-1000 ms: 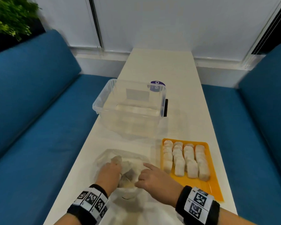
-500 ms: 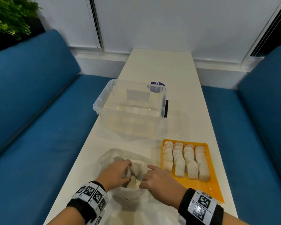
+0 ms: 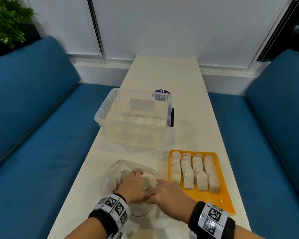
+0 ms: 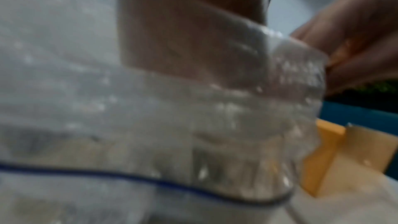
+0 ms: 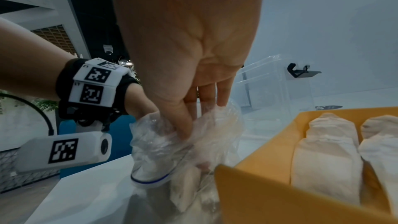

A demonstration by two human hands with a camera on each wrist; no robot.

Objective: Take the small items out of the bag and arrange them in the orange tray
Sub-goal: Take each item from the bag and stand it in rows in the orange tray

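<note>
A clear plastic bag (image 3: 128, 171) of pale small items (image 3: 148, 182) lies on the near end of the white bench (image 3: 164, 73), both hands at its mouth. The left hand (image 3: 132, 184) reaches inside; whether its fingers hold anything cannot be told. The right hand (image 3: 169, 195) pinches the bag's crumpled edge between thumb and fingers (image 5: 187, 125). Just right of the bag, the orange tray (image 3: 212, 199) holds four rows of wrapped pieces (image 3: 194, 171). Beyond both stands a clear lidless storage bin (image 3: 135, 118), with blue sofas (image 3: 34, 135) flanking the bench.
</note>
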